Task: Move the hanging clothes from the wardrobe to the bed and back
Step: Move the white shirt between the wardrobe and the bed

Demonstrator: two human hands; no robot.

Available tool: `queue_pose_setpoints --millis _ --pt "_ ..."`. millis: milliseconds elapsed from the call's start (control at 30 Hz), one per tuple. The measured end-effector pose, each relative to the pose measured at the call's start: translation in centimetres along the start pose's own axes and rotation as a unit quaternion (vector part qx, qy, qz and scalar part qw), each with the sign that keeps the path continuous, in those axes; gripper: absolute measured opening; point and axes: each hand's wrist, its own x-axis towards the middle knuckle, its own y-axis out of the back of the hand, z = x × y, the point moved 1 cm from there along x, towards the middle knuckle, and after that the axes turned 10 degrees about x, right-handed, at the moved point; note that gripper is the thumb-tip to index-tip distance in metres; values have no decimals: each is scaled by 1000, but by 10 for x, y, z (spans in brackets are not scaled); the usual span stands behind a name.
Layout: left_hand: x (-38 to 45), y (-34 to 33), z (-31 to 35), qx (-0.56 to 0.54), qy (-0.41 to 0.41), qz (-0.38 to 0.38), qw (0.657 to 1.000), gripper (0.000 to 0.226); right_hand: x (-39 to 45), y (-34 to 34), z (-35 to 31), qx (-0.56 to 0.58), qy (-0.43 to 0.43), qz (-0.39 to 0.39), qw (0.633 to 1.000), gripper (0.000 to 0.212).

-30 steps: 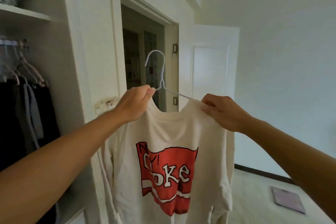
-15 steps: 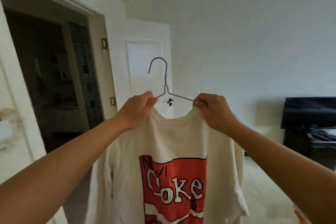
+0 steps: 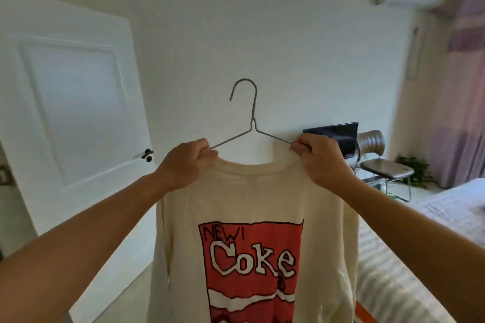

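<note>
Hanging mid-air on a wire hanger (image 3: 252,123), cream T-shirt (image 3: 252,207) is pinched at both shoulders by left hand (image 3: 186,162) and right hand (image 3: 319,158); white door (image 3: 70,113) left, bed (image 3: 430,217) right, chair (image 3: 380,162) beyond.

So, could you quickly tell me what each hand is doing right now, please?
Left hand: grips the T-shirt shoulder on the hanger.
Right hand: pinches the other shoulder.

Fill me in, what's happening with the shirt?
A person holds a cream shirt on a wire hanger up in front of them. The left hand and right hand each grip a shoulder. The bed lies to the right; the shirt is not yet on it.
</note>
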Motion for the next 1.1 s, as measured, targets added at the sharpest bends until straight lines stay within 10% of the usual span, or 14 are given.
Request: queue_pose_setpoints --millis 600,1100 --pt "137 -215 171 -156 -154 -80 972 35 -38 171 193 -202 -180 -12 963 23" --pt "201 -430 323 -108 -222 -319 915 29 -101 285 365 -214 -294 30 931 38"
